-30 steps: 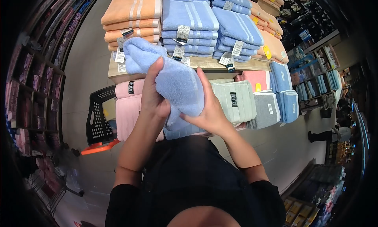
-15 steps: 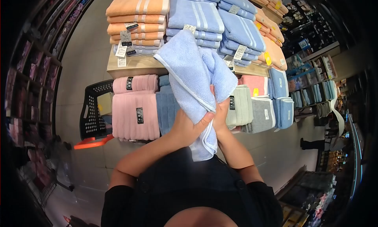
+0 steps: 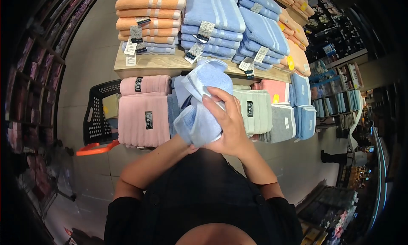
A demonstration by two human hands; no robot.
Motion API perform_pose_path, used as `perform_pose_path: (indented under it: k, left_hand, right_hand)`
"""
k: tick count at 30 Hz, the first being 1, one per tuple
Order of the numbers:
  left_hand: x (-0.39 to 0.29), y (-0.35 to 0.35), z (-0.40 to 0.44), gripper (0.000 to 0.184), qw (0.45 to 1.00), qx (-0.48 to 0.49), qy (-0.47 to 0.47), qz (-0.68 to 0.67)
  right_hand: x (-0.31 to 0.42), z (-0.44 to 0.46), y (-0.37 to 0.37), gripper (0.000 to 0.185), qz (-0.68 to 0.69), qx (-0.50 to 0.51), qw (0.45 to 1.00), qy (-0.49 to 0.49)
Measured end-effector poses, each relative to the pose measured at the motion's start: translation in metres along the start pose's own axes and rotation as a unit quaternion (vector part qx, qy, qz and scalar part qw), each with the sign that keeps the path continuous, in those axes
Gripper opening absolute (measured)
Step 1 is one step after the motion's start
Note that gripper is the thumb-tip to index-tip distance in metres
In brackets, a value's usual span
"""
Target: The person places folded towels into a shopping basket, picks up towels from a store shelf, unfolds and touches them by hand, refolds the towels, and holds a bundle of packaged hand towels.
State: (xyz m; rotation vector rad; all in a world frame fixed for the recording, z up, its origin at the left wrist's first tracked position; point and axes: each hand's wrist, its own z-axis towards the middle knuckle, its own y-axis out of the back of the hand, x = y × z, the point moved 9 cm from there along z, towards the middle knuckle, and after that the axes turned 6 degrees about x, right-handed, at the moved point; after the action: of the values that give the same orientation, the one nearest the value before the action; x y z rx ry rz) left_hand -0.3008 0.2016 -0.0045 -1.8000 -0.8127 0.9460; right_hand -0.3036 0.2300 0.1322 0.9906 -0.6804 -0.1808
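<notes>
Gripping a crumpled light blue towel point(image 3: 199, 122), the right hand point(image 3: 229, 124) has its fingers bent over the front of the cloth, the fingertips pressing into a pale folded edge. The left hand point(image 3: 191, 148) is mostly hidden behind the lower end of the cloth, so its hold cannot be told; only a small part near the wrist shows. The towel sits in front of the person's body, above the lower row of folded towels, its upper end overlapping the front edge of a pale wooden table point(image 3: 146, 65).

On that table, a stack of orange towels point(image 3: 148, 11) with white stripes stands to the left, beside two stacks of folded blue towels point(image 3: 214, 13) with paper tags hanging at their front. Peach towels point(image 3: 298, 53) lie further right. Below the table's edge, pink towels point(image 3: 142, 119) with dark labels lie on the left, next to a partly covered darker blue ribbed towel point(image 3: 173, 113). Right of the hands come a sage green towel point(image 3: 260, 113), then a grey towel point(image 3: 281, 124). A black perforated basket point(image 3: 94, 126) with an orange handle point(image 3: 97, 148) stands beside the pink towels.
</notes>
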Motion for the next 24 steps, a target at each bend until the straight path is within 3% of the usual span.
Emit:
perform_pose_path:
  k: [1,3,4,5,6,7,10,11,14,16,17,18,19,20,22,24]
  left_hand:
    - [-0.011,-0.006,-0.002,0.036,0.987,0.036,-0.033,0.156]
    - [-0.032,-0.018,-0.011,0.041,0.881,0.104,-0.096,0.451]
    - [-0.056,-0.033,-0.023,0.045,0.779,0.081,-0.237,0.575]
    - [-0.072,-0.054,-0.042,0.050,0.639,0.056,-0.368,0.673]
    - [-0.075,-0.075,-0.064,0.054,0.470,0.028,-0.481,0.739]
    - [-0.077,-0.085,-0.078,0.083,0.419,-0.005,-0.556,0.718]
    - [-0.058,-0.098,-0.061,0.102,0.452,0.089,-0.514,0.724]
    - [-0.047,-0.084,-0.052,0.115,0.493,0.128,-0.495,0.704]
    - [-0.043,-0.064,-0.038,0.120,0.490,0.112,-0.465,0.729]
    - [-0.055,-0.060,-0.037,0.121,0.577,0.081,-0.467,0.665]
    - [-0.061,-0.057,-0.038,0.122,0.618,0.064,-0.465,0.630]
    - [-0.068,-0.057,-0.037,0.121,0.694,0.081,-0.444,0.562]
    - [-0.077,-0.060,-0.036,0.121,0.761,0.098,-0.418,0.486]
    - [-0.084,-0.062,-0.033,0.120,0.820,0.113,-0.388,0.406]
    - [-0.093,-0.058,-0.027,0.105,0.873,0.122,-0.340,0.328]
    - [-0.096,-0.047,-0.021,0.098,0.911,0.081,-0.296,0.274]
  right_hand:
    - [0.001,0.002,0.014,0.071,0.021,-0.084,0.996,0.029]
    - [-0.022,-0.007,0.022,0.061,0.097,-0.130,0.987,-0.001]
    - [-0.034,-0.012,0.024,0.056,0.136,-0.153,0.979,-0.016]
    - [-0.058,-0.025,0.016,0.038,0.207,-0.177,0.951,-0.145]
    - [-0.058,-0.023,0.017,0.035,0.266,-0.191,0.933,-0.149]
    - [-0.054,-0.017,0.019,0.034,0.325,-0.203,0.911,-0.152]
    - [-0.047,-0.009,-0.001,0.041,0.402,-0.192,0.883,-0.149]
    - [-0.053,-0.009,-0.012,0.044,0.424,-0.146,0.875,-0.182]
    - [-0.065,-0.013,-0.032,0.054,0.462,0.012,0.846,-0.266]
    - [-0.059,-0.010,-0.034,0.063,0.481,0.037,0.847,-0.224]
    - [-0.049,-0.004,-0.029,0.069,0.491,0.004,0.857,-0.156]
    - [-0.041,-0.001,-0.021,0.076,0.499,-0.029,0.862,-0.087]
    - [-0.037,0.002,-0.021,0.093,0.539,0.034,0.839,-0.057]
    - [-0.036,0.002,-0.020,0.095,0.501,0.034,0.864,-0.042]
    - [-0.033,0.003,-0.020,0.100,0.420,0.031,0.907,-0.012]
    - [-0.030,0.003,-0.021,0.085,0.277,0.026,0.960,-0.018]
